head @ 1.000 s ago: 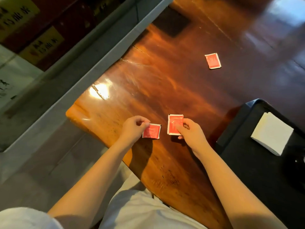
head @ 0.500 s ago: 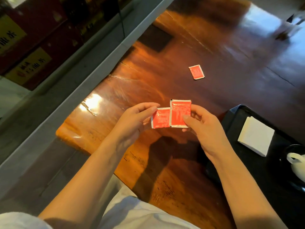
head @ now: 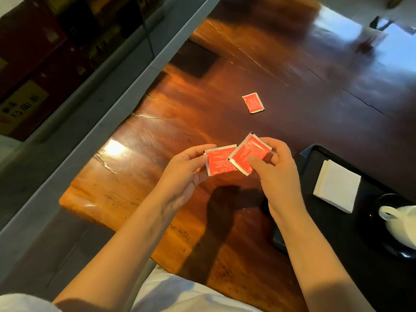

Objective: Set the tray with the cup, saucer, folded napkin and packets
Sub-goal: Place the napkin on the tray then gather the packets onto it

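Glossy wooden table (head: 202, 113), black tray (head: 315, 158)

1. A polished wooden table (head: 202, 113) fills the middle of the view, its grain reddish-orange near the closest edge and darker brown farther off.
2. A bright glare patch (head: 114, 147) sits on the table's surface near its left edge, and a wider bluish-white sheen (head: 369, 48) spreads over its far right part.
3. Thin cracks (head: 153, 118) run across the wood inward from the left edge.
4. A dark square inset (head: 195, 61) lies in the table toward its far left.
5. Left of the table runs a grey ledge or frame (head: 94, 122), slanting across the view.
6. Beyond that ledge stand dark red boxes with yellow labels (head: 20, 109), possibly behind glass; the lettering is blurred.
7. Below the table's near-left corner lies grey floor (head: 51, 251).
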A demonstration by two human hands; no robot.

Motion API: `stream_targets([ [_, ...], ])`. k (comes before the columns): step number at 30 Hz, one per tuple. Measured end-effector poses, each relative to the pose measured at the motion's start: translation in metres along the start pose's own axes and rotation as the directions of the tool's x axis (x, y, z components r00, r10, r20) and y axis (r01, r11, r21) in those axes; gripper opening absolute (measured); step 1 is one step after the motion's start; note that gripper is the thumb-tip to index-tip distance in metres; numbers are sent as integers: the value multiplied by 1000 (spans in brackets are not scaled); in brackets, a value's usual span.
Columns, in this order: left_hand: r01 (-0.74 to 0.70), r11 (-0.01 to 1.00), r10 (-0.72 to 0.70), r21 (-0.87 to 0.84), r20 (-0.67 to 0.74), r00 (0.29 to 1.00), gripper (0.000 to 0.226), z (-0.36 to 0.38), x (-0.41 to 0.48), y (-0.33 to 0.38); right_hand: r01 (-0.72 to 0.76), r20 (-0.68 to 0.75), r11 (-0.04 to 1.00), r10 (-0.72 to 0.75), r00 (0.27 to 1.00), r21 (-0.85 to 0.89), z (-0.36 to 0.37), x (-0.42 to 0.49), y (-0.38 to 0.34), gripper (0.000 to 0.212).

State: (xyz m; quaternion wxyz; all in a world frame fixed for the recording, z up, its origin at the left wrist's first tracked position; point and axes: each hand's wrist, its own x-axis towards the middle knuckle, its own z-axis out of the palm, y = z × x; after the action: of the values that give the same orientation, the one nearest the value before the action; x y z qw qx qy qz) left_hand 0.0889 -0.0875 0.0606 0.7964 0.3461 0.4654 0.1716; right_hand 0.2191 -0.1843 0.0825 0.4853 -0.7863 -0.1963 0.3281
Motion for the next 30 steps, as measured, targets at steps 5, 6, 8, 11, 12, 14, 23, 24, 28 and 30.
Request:
stream_targets([
  [5,-31,999,29,-24,-86,996,20,12,19,-7,21,-52,998,-23,998,-52,18,15,5,21],
  [6,-33,998,28,-52,-102,994,21,15,23,-7,-6,-33,998,4,999,-66,23,21,8,18],
  [8,-24,990,5,-142,-130,991,23,22,31,-8,-69,16,989,71,997,-133,33,33,14,15],
  [11,-29,984,1,-173,-156,988,27,32,44,-8,-122,32,971,131,991,-204,44,52,20,17],
  [12,-36,989,12,-146,-164,986,28,34,49,-9,-123,40,972,133,990,-202,46,58,21,17],
  [14,-48,991,23,-121,-202,979,26,35,60,-9,-117,91,973,137,986,-198,48,72,18,19],
  [23,11,991,-50,-130,-298,953,31,6,109,3,-117,-169,806,21,985,-580,18,223,40,34],
  [24,21,993,-56,-115,-308,950,29,5,109,4,-124,-151,750,33,988,-649,20,235,42,39],
  [28,44,994,-74,-101,-320,944,24,2,107,3,-135,-133,652,53,990,-746,34,256,48,52],
  [30,60,994,-88,-95,-323,942,24,0,106,2,-180,-176,679,76,981,-712,38,259,48,54],
])
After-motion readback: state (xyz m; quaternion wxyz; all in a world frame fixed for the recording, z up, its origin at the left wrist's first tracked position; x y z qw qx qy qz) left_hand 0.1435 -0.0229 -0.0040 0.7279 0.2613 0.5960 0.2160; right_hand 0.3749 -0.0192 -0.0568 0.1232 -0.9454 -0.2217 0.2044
